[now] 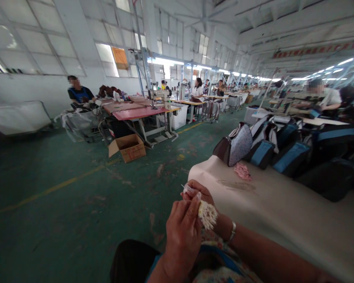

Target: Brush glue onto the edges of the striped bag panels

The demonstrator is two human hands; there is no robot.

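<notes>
The left hand (pixel 181 232) and the right hand (pixel 201 195), which wears a silver bangle (pixel 231 232), work close together above the person's lap. Each grip is closed, pinched on a white fringed tuft (pixel 208 214) topped with clear plastic (pixel 189 190). The tuft sits just past the left edge of the table (pixel 283 220), over the green-painted floor (pixel 53 224), so if the pinch loosens it could fall there and shed strands. A thin pointed sliver (pixel 182 185) juts from the plastic past the fingertips; if it is a needle or pin, a slip could prick a finger. Dark bags with blue panels (pixel 290 157) crowd the table's far side, with a pink fabric scrap (pixel 242 171) near its edge — a bag sliding could carry the scrap off. The fingers hide where plastic meets tuft, so how the two join cannot be made out — and the sliver is too fine to identify.
</notes>
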